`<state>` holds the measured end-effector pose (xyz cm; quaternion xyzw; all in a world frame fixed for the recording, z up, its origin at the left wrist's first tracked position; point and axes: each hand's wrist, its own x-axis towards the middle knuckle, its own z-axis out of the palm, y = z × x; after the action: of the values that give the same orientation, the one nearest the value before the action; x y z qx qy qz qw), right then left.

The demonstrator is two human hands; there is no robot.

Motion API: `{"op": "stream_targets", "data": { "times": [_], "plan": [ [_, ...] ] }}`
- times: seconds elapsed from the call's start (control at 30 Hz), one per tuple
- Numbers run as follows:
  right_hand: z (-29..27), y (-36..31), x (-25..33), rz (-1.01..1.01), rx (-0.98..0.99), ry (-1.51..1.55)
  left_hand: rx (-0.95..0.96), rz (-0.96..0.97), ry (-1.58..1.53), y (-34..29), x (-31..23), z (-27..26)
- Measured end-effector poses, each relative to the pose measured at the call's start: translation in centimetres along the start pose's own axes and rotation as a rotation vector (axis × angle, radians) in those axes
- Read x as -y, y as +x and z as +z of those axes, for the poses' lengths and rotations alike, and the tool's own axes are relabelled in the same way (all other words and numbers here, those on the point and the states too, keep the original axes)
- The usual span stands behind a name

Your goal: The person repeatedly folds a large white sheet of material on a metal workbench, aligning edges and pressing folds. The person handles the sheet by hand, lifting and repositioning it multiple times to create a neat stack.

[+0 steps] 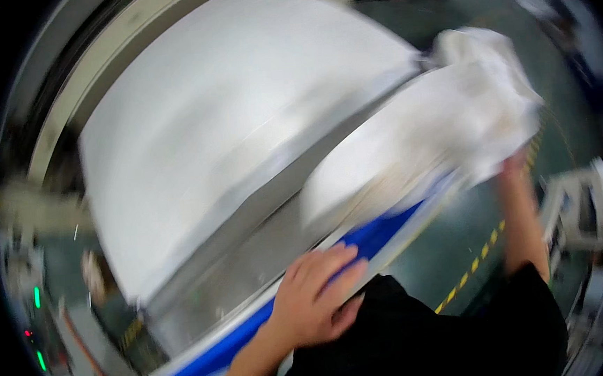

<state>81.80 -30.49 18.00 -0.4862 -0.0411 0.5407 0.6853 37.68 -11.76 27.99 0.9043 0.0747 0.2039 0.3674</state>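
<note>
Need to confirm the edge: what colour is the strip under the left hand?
Blue; the strip under the left hand shows best in the head view.

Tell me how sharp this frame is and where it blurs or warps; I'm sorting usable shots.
Head view: motion blur smears the white sheet and bunched white cloth; the left hand on the blue edge strip is soft; the right hand is blurrier; fisheye bends straight edges, with a black rim.
</note>
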Motion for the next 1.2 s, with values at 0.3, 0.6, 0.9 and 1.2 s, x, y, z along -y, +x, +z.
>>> {"op": "stream_targets", "data": {
  "times": [0.3, 0.6, 0.9, 1.2],
  "plan": [
    [-7.9, 11.1, 11.3, -0.634, -0.420, -0.560, -0.378, -0.799, 0.460, -22.0, 15.6, -2.7],
    [28.7, 8.6, -33.9, -0.057, 0.483, -1.162, -0.592, -1.241, 1.117, -42.4, 28.4, -17.4],
    [51.6, 7.9, -43.2, -0.259, 1.005, -1.405, -0.479, -1.155, 1.042, -46.5, 32.9, -21.7],
    [62.5, 8.2, -54.0, -0.822, 1.156, -1.300, -0.257, -0.996, 1.092, -47.8, 30.2, -23.1]
  ]
}}
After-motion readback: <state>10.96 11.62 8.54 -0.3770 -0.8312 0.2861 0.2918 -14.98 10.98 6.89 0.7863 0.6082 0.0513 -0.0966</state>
